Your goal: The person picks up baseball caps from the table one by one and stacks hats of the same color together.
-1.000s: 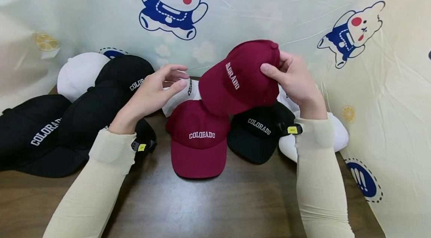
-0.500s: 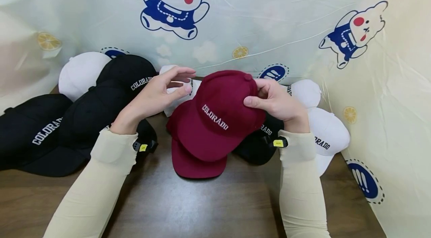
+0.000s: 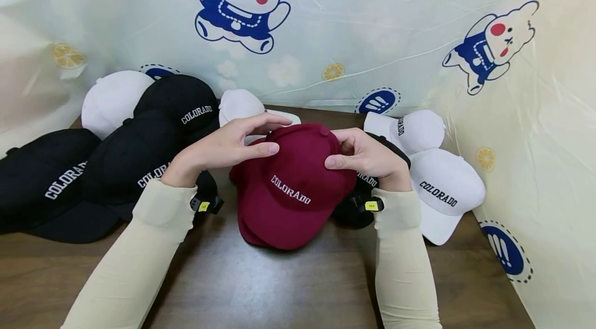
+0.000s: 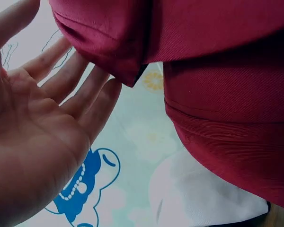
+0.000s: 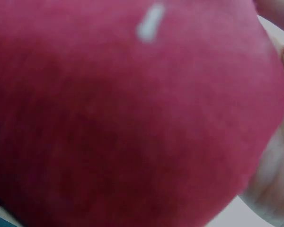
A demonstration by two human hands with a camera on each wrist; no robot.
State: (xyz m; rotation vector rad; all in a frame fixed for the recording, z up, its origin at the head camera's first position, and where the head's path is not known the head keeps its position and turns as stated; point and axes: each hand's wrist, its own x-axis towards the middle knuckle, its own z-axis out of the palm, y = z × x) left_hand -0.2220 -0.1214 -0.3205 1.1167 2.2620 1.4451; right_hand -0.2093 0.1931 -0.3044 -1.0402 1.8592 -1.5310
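Note:
A maroon cap (image 3: 302, 174) with white COLORADO lettering lies tilted over a second maroon cap (image 3: 248, 176), whose left side and brim edge show beneath. My right hand (image 3: 365, 150) pinches the upper cap at its right rear, thumb on the outside of the crown. On the other side, my left hand (image 3: 230, 143) has its fingers extended at the upper cap's left edge. In the left wrist view, the straight fingers of that hand (image 4: 42, 109) reach behind the maroon fabric. The upper cap's crown (image 5: 132, 109) fills most of the right wrist view, blurred.
A black cap (image 3: 355, 210) sits partly hidden under my right hand. Two white caps (image 3: 444, 184) stand at the right. Behind the maroon pair is another white cap (image 3: 239, 105). Several black caps (image 3: 42, 174) and a white one (image 3: 114, 101) crowd the left. A printed sheet (image 3: 326, 24) hangs behind.
My right hand has brought the upper maroon cap down and left, onto the lower maroon one. My left hand has shifted right and slightly down to the cap's edge.

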